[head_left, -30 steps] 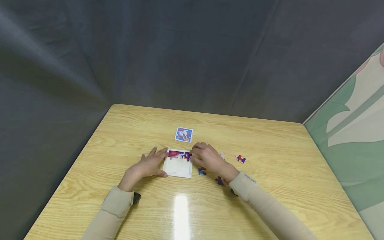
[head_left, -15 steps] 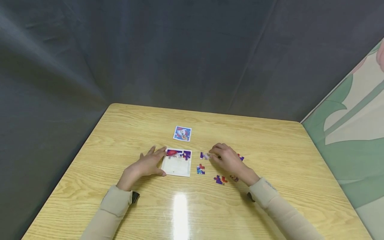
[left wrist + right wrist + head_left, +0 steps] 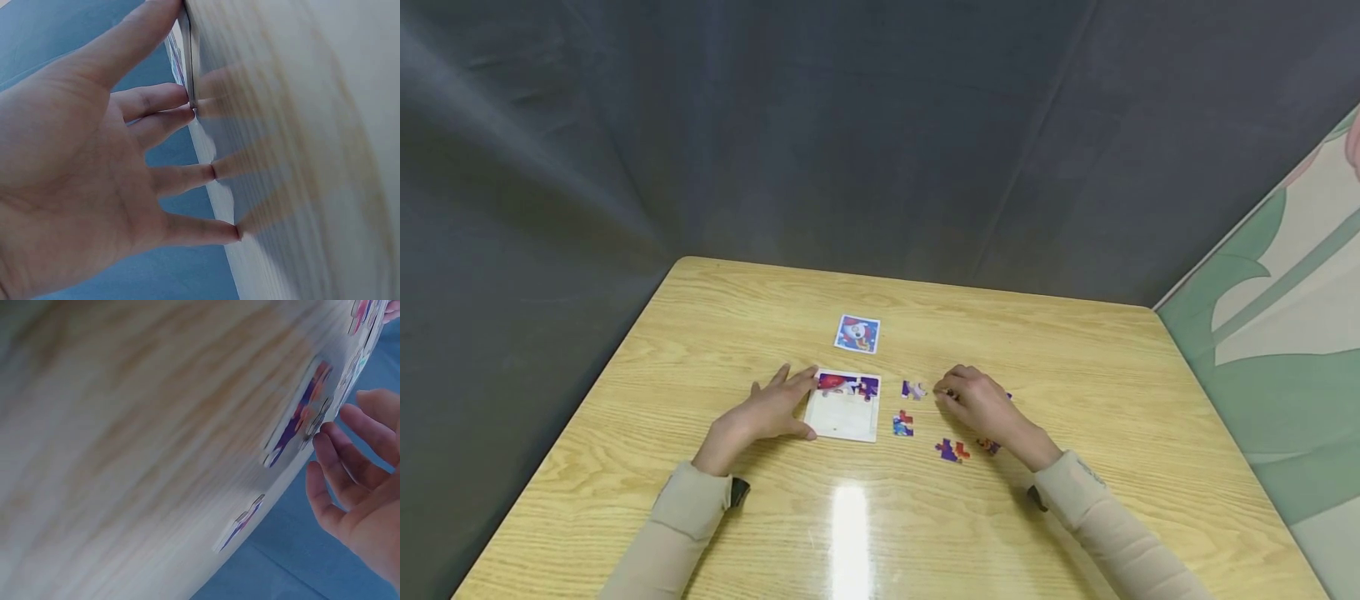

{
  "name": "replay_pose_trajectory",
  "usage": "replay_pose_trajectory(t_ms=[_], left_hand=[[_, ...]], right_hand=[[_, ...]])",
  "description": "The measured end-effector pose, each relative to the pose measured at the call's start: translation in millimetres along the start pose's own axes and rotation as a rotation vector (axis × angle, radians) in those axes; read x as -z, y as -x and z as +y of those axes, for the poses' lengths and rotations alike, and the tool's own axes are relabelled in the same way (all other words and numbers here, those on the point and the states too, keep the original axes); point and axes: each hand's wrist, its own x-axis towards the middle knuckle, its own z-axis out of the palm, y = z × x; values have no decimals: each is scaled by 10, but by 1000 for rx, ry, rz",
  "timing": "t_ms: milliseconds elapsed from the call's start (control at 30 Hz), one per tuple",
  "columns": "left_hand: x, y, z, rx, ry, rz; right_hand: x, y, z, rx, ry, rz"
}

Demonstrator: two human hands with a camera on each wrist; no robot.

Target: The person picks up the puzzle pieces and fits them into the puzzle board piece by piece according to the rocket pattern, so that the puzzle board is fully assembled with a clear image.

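Observation:
My left hand (image 3: pixel 767 411) lies with straight, spread fingers along the left edge of a white puzzle tray (image 3: pixel 842 421). In the left wrist view its thumb and fingertips meet the tray's edge and the table. A top row of joined jigsaw pieces (image 3: pixel 846 385), red, white and purple, fills the tray's far side. To the right, my right hand (image 3: pixel 988 410) is bent loosely over a dark jigsaw piece (image 3: pixel 952 392), mostly covered from above. In the right wrist view the fingertips are right at that piece (image 3: pixel 317 424), which lies flat on the table.
A picture card (image 3: pixel 857 334) lies beyond the tray. Loose pieces surround the right hand: a purple-white piece (image 3: pixel 914 390), a blue-red piece (image 3: pixel 903 423) and a purple-orange piece (image 3: pixel 953 451). Another piece (image 3: pixel 988 446) shows beside the right wrist. A dark curtain (image 3: pixel 880 142) hangs behind the table.
My right hand has left the tray's upper right corner and moved right to the loose pieces, uncovering the purple piece in the tray and the purple-white one. The left hand stays put.

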Motion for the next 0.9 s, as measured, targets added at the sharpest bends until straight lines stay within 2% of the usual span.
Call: replay_pose_trajectory(t_ms=[233, 600, 900], left_hand=[[-2, 5, 2, -1, -7, 4], [23, -9, 5, -3, -12, 6], [-6, -7, -6, -1, 8, 6]], right_hand=[[-8, 8, 4, -3, -7, -8], [31, 31, -157, -120, -119, -108], [32, 78, -205, -127, -124, -124]])
